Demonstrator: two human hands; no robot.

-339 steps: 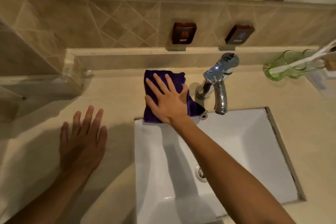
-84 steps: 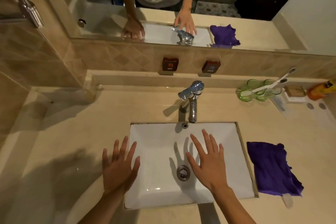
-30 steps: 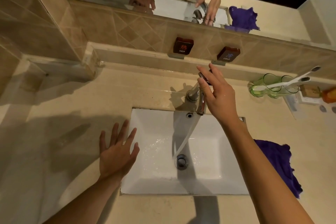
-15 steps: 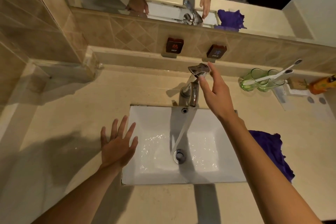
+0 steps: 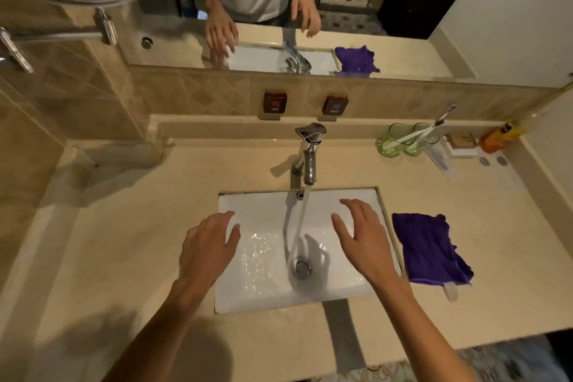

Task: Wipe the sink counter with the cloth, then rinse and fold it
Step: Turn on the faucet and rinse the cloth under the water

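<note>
The purple cloth (image 5: 429, 248) lies crumpled on the beige counter (image 5: 139, 242) just right of the white sink basin (image 5: 263, 288). The chrome faucet (image 5: 307, 152) has its lever raised, and water streams down to the drain (image 5: 301, 267). My left hand (image 5: 207, 246) hovers over the basin's left edge, fingers apart, holding nothing. Over the basin's right side, a short way left of the cloth, my right hand (image 5: 362, 239) is open and empty too.
Two green glass cups (image 5: 406, 141) with toothbrushes, a soap dish (image 5: 460, 143) and an orange bottle (image 5: 499, 136) stand at the counter's back right. Hot and cold signs (image 5: 305, 104) sit on the tiled ledge. A mirror above shows my reflection.
My right hand has left the raised faucet lever and come down over the basin's right side. Water keeps running. My left hand has shifted slightly over the basin's left edge.
</note>
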